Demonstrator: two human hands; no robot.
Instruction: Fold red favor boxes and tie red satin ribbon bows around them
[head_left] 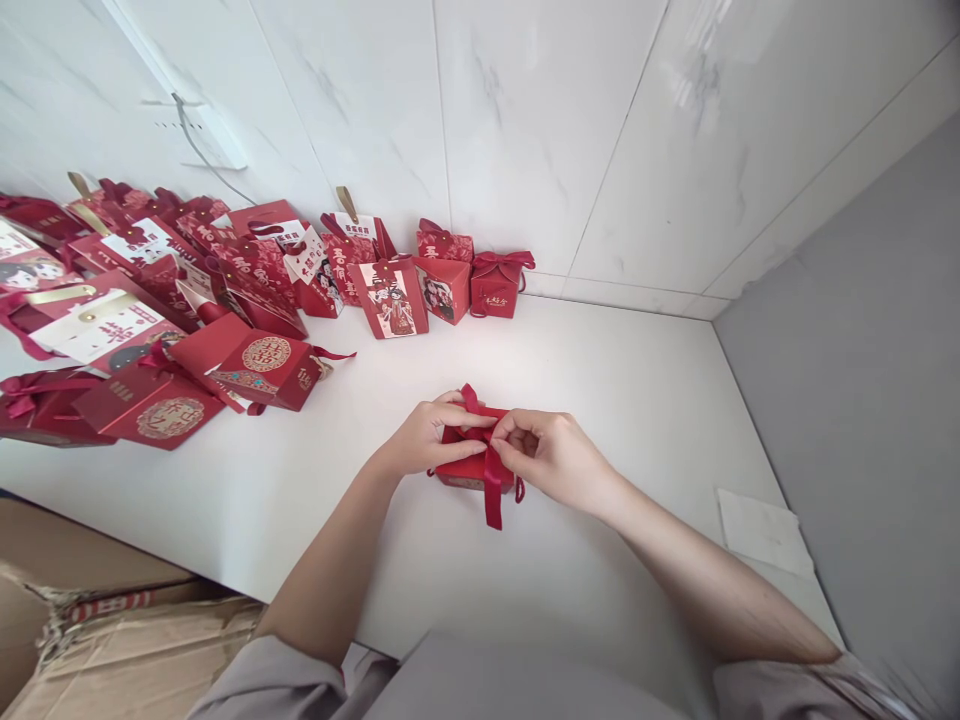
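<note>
A small red gift box (472,476) sits on the white table in front of me, with a dark red ribbon (493,495) across its top. One ribbon tail hangs down over the near side, and another piece sticks up at the far side. My left hand (424,435) lies over the left of the box, its thumb and fingertips closed on the ribbon near the knot. From the right, my right hand (551,455) pinches the ribbon between thumb and index finger at the middle. The fingertips partly hide the knot.
Several finished-looking red gift boxes (277,365) crowd the table's left and back. A red box with a bow (499,285) stands by the tiled wall (517,130). White paper (765,530) lies at the right edge. An open cardboard carton (135,650) is below left.
</note>
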